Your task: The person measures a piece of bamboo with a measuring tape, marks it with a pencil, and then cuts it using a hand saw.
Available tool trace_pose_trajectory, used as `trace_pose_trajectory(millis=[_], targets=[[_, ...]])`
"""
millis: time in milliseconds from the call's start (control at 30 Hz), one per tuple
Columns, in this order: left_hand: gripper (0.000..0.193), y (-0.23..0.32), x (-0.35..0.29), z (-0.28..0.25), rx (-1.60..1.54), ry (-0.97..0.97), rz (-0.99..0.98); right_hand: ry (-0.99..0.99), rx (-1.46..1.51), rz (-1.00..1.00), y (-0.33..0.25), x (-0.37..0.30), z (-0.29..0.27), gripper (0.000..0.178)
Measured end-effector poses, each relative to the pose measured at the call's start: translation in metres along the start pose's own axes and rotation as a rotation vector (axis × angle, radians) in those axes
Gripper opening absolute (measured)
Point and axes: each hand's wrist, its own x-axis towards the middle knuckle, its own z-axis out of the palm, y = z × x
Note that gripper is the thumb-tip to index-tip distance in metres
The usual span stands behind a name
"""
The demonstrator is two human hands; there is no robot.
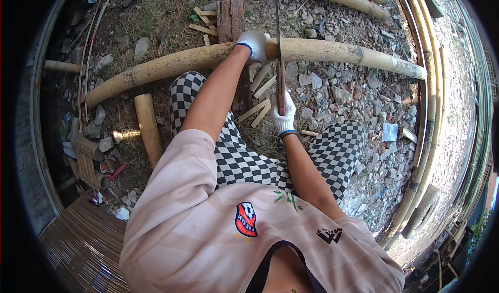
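The long bamboo pole (327, 50) lies crosswise in front of the person, apparently over a wooden block (231, 20). The gloved left hand (253, 44) is clasped over it, some fingers hidden; the gloved right hand (283, 114) is curled round the handle of a saw (280, 82), whose blade crosses the pole just beside the left hand. Whether its teeth have bitten in, I cannot tell. A skipping blade could catch those left fingers, and the round pole might roll if that hold slackened. Loose wood strips (264, 86) and rubble (340, 95) offer uneven footing below.
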Motion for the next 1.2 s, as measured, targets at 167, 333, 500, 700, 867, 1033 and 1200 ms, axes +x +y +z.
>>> trace_pose_trajectory(millis=[167, 333, 500, 700, 867, 1033, 1200], targets=[[0.077, -0.018, 0.000, -0.003, -0.007, -0.041, -0.003, -0.093, 0.194, 0.207, -0.026, 0.015, -0.015, 0.022], [0.080, -0.006, -0.004, -0.003, 0.009, 0.059, -0.050, -0.035, 0.217, 0.277, -0.125, 0.080, -0.039, 0.033], [0.075, 0.014, -0.020, 0.010, 0.058, 0.206, -0.037, 0.003, -0.012, -0.103, -0.230, 0.111, -0.092, 0.042], [0.075, 0.006, -0.021, 0.057, 0.293, 0.487, -0.069, -0.088, 0.085, 0.119, -0.180, 0.028, -0.108, 0.037], [0.079, 0.014, -0.027, 0.033, 0.201, 0.464, -0.069, -0.050, 0.054, 0.209, -0.146, -0.018, -0.095, 0.035], [0.109, -0.012, -0.038, -0.002, 0.101, 0.027, -0.167, -0.104, 0.071, 0.251, -0.158, -0.032, -0.105, 0.033], [0.116, -0.045, -0.061, 0.000, -0.028, 0.008, -0.118, -0.089, 0.004, 0.221, -0.184, -0.049, -0.112, 0.028]])
